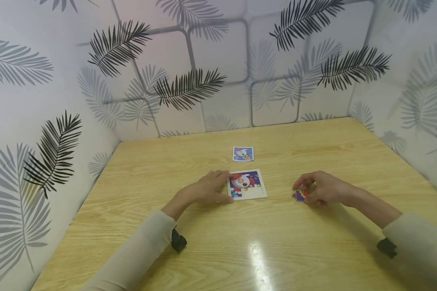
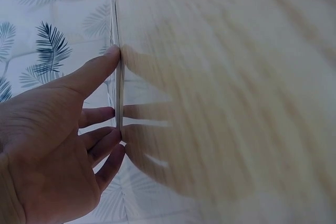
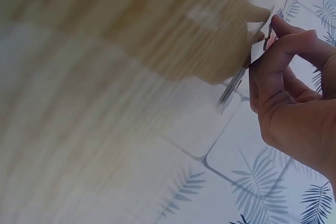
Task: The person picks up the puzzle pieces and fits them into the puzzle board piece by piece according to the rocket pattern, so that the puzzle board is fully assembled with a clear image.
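Observation:
A square jigsaw puzzle in a white-bordered tray lies on the table, its picture of a white character partly filled and its lower right part bare. My left hand rests at the tray's left side, fingers near the upper corner and thumb by the lower one. In the left wrist view the tray shows edge-on, with spread fingertips and thumb touching it. To the right, my right hand pinches a purple, red and yellow puzzle piece low over the table. Its fingers partly cover the piece in the right wrist view.
A small picture card with a similar design lies just behind the tray. The wooden table meets a leaf-patterned wall at the back and sides. Dark wrist devices show under the sleeves.

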Action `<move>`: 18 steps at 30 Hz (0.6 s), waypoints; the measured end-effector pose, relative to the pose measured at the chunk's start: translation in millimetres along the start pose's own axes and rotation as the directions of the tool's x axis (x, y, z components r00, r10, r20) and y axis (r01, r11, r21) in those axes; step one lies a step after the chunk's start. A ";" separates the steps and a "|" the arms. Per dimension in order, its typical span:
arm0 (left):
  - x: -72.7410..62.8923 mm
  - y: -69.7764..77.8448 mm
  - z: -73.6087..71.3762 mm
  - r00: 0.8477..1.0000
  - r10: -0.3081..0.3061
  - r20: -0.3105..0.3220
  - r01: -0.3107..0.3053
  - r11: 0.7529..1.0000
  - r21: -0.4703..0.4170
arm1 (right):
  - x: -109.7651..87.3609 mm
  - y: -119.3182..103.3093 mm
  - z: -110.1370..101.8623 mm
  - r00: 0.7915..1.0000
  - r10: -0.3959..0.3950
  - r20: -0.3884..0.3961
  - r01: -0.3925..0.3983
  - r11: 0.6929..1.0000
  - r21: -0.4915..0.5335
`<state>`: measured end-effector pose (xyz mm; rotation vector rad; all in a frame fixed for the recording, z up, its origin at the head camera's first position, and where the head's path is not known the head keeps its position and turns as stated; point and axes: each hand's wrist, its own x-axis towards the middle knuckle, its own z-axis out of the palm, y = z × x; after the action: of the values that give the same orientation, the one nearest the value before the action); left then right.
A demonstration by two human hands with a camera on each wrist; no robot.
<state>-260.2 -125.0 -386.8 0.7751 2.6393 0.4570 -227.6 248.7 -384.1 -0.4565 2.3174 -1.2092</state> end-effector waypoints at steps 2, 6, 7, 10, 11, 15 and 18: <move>0.6 0.2 0.1 1.000 -0.004 0.002 0.004 1.000 0.001 | -0.6 -1.0 0.2 1.000 -0.002 -0.005 0.002 1.000 -0.007; 1.0 -0.1 0.1 1.000 -0.006 0.005 0.006 1.000 0.001 | -1.0 -2.2 1.1 1.000 -0.011 -0.018 0.011 1.000 -0.028; 1.0 -0.2 0.1 1.000 -0.005 0.006 0.005 1.000 0.001 | -0.8 -2.0 1.2 1.000 -0.014 -0.019 0.014 0.999 -0.030; 0.7 0.1 -0.1 1.000 -0.002 0.007 0.002 1.000 -0.001 | -0.5 -1.5 1.0 0.999 -0.026 -0.028 0.025 0.999 -0.035; 0.4 0.3 -0.2 1.000 -0.003 0.007 0.003 1.000 -0.002 | -0.6 -1.3 0.6 0.999 -0.031 -0.030 0.030 0.999 -0.036; 0.2 0.1 -0.2 1.000 -0.007 0.007 0.007 1.000 -0.006 | -0.9 0.2 -2.6 0.998 -0.041 -0.042 0.039 0.999 -0.036; 0.7 -0.5 -0.2 1.000 -0.012 0.006 0.012 1.000 -0.014 | -1.4 0.8 -5.0 0.999 -0.034 -0.038 0.034 0.999 -0.021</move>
<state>-261.0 -125.0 -387.0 0.7547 2.6313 0.4696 -229.3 253.2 -381.9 -0.4858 2.3651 -1.2218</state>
